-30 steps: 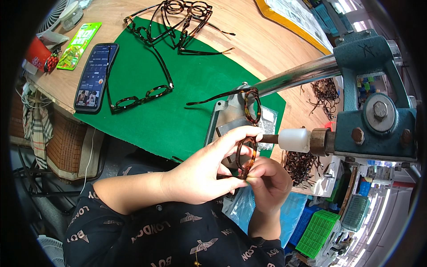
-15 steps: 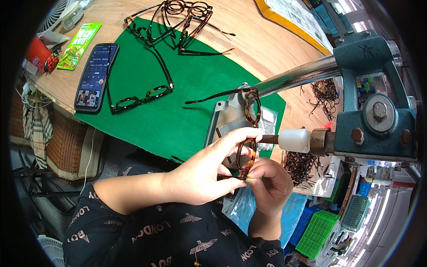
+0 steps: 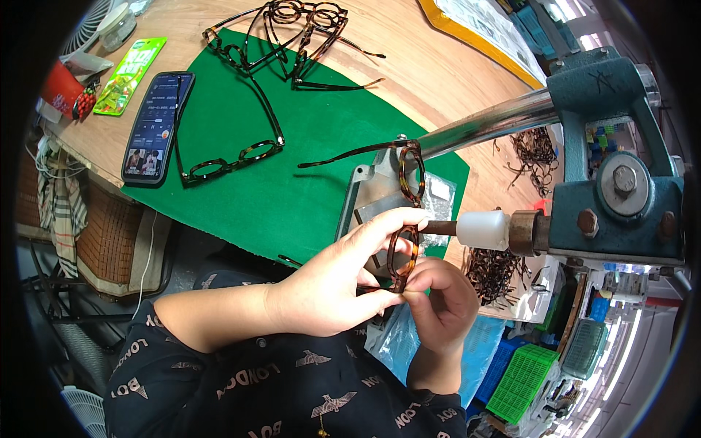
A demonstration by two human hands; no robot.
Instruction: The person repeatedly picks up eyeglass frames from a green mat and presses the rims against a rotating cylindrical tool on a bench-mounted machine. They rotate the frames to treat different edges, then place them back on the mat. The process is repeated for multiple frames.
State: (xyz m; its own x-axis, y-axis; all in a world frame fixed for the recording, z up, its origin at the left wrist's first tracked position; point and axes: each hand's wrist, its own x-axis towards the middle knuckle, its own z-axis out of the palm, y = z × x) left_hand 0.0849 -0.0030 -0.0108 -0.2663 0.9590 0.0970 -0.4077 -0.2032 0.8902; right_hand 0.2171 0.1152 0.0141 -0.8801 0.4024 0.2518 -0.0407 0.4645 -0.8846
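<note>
Both my hands are closed on one tortoiseshell eyeglass frame [image 3: 412,175], turned so its two rims stand one above the other. My left hand [image 3: 343,274] grips it round the bridge and the nearer rim, with the thumb reaching the near end. My right hand [image 3: 442,299] pinches that near corner, where the hinge is hidden by fingers. One temple arm sticks out to the left from the far corner. Beside the bridge is the press's white plastic collar [image 3: 483,231] with a dark rod pointing at the frame. Below the frame sits a metal plate [image 3: 381,204].
A green mat [image 3: 307,117] bears a finished-looking eyeglass frame [image 3: 234,160] and several more eyeglass frames [image 3: 310,36] at the back. At left lie a phone [image 3: 157,128] and a green packet [image 3: 130,77]. The teal press [image 3: 613,212] blocks the right, near piles of dark temple arms [image 3: 496,277].
The eyeglass frame has shifted very slightly to the left in my hands, its temple arm tip moving left too. My grip stays the same.
</note>
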